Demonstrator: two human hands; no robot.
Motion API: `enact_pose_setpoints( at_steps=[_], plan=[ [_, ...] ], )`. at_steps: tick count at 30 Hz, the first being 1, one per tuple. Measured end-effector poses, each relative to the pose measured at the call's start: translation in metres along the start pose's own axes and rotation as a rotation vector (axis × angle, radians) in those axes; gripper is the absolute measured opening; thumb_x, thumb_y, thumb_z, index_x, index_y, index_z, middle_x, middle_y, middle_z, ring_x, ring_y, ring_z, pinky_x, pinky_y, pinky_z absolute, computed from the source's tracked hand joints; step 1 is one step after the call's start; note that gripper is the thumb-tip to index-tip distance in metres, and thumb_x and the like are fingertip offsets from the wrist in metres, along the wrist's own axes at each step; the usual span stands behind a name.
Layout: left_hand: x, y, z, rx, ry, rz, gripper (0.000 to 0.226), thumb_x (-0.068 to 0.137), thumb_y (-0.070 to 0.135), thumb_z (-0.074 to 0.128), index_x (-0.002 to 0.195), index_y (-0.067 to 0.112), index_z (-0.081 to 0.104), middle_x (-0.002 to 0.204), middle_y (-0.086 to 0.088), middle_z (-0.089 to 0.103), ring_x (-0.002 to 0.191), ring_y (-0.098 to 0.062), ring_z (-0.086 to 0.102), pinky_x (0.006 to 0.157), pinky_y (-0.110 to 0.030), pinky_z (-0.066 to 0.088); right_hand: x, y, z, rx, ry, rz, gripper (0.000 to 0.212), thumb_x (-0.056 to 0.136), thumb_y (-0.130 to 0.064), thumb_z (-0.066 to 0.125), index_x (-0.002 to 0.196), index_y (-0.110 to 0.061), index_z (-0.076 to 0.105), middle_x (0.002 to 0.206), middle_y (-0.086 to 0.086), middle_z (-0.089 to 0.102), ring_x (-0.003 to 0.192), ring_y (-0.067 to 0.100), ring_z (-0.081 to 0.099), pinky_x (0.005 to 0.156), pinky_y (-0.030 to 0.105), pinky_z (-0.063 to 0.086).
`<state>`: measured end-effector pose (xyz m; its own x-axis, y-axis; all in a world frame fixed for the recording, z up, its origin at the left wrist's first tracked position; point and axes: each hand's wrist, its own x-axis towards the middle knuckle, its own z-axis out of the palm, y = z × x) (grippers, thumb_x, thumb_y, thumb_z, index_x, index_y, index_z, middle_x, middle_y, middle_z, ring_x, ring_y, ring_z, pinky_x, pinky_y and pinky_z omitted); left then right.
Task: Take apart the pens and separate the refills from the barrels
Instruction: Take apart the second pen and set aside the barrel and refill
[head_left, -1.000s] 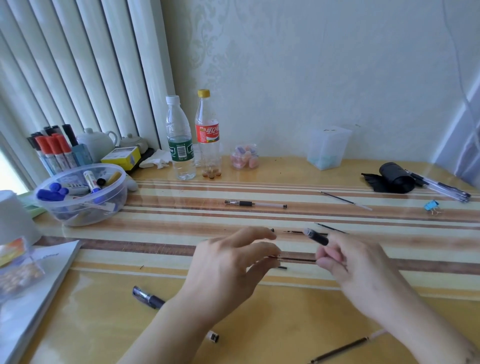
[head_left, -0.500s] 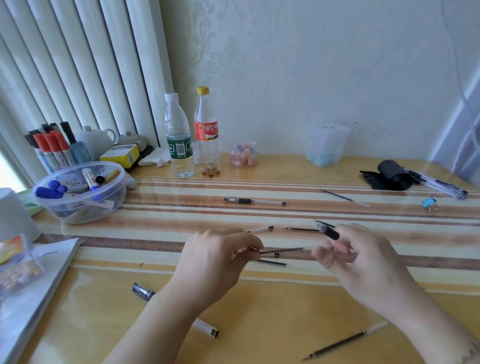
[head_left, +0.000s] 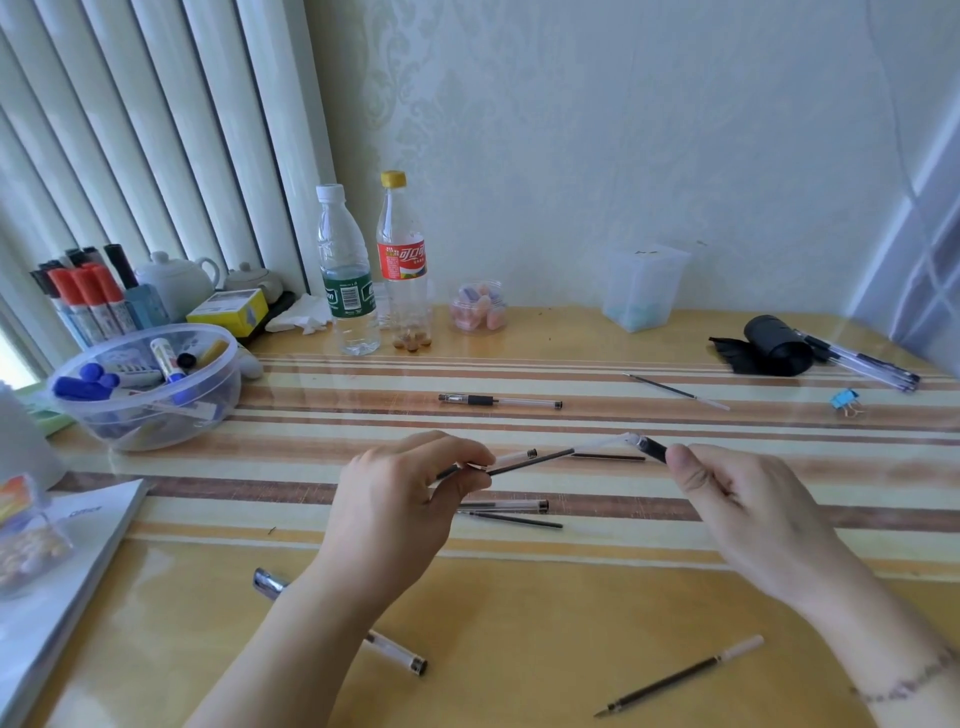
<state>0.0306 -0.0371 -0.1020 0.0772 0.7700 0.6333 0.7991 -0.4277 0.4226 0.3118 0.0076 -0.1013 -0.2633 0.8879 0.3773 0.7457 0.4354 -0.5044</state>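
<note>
Beyond the grip, bare striped tabletop (head_left: 675, 421) lies open up to one whole pen (head_left: 500, 400). Just beneath it lie a clear barrel (head_left: 511, 505) and a refill (head_left: 511, 518). Nearer, another refill (head_left: 680, 675) and barrel (head_left: 395, 649) interrupt the table.

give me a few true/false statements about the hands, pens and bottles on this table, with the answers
1. The left hand pinches a thin dark refill. True.
2. The right hand is empty. False: it holds a black pen piece at its fingertips.
3. Two bottles stand near the wall, one with a white cap and one with a yellow cap. True.
4. The clear bowl on the left holds only paper clips. False: it holds markers.
5. A whole pen lies on the table beyond the hands. True.
6. The blue clip lies beside the bowl. False: it lies far right, near the black roll.
</note>
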Motion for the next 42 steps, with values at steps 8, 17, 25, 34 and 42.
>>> enact_pose_setpoints(
  at_steps=[8,17,25,34,42],
  plan=[
    [0.0,-0.006,0.002,0.035,-0.054,0.093,0.008,0.079,0.021,0.068,0.085,0.023,0.073,0.078,0.017,0.071,0.062,0.0,0.06,0.051,-0.026,0.053,0.0,0.002,0.0,-0.016,0.004,-0.03,0.065,0.084,-0.076,0.022,0.051,-0.021,0.03,0.041,-0.005,0.03,0.04,0.011,0.031,0.045,0.027,0.023],
    [0.001,-0.01,-0.007,0.175,-0.158,0.226,0.01,0.082,0.019,0.067,0.086,0.028,0.071,0.083,0.016,0.07,0.064,-0.009,0.065,0.043,-0.029,0.05,-0.001,-0.001,-0.012,-0.343,0.058,-0.224,0.051,0.079,-0.074,0.041,0.058,-0.027,0.042,0.051,-0.013,0.046,0.057,0.003,0.047,0.049,0.022,0.026],
    [-0.003,0.02,0.006,-0.171,-0.018,0.12,0.004,0.082,0.022,0.073,0.086,0.023,0.076,0.108,0.014,0.071,0.071,0.009,0.062,0.06,-0.012,0.05,-0.006,-0.008,0.01,-0.13,-0.111,-0.244,0.031,0.089,-0.063,0.04,0.082,-0.04,0.059,0.074,-0.027,0.059,0.077,-0.005,0.056,0.061,0.018,0.043],
    [0.002,0.016,-0.001,-0.477,0.121,-0.337,0.012,0.077,0.02,0.077,0.082,0.03,0.075,0.043,0.01,0.049,0.039,-0.006,0.026,0.042,-0.012,0.025,-0.002,-0.009,0.014,0.405,-0.112,0.003,0.016,0.09,-0.038,0.047,0.087,-0.03,0.061,0.072,-0.003,0.066,0.064,0.021,0.057,0.064,0.029,0.049],
    [-0.001,0.027,0.004,-0.507,-0.1,-0.315,0.008,0.079,0.024,0.076,0.087,0.026,0.075,0.048,0.025,0.057,0.044,-0.007,0.026,0.045,-0.014,0.028,-0.011,-0.025,0.017,0.22,-0.129,-0.18,0.019,0.08,-0.054,0.052,0.088,-0.038,0.06,0.087,-0.016,0.064,0.077,0.013,0.062,0.058,0.032,0.051]
  ],
)
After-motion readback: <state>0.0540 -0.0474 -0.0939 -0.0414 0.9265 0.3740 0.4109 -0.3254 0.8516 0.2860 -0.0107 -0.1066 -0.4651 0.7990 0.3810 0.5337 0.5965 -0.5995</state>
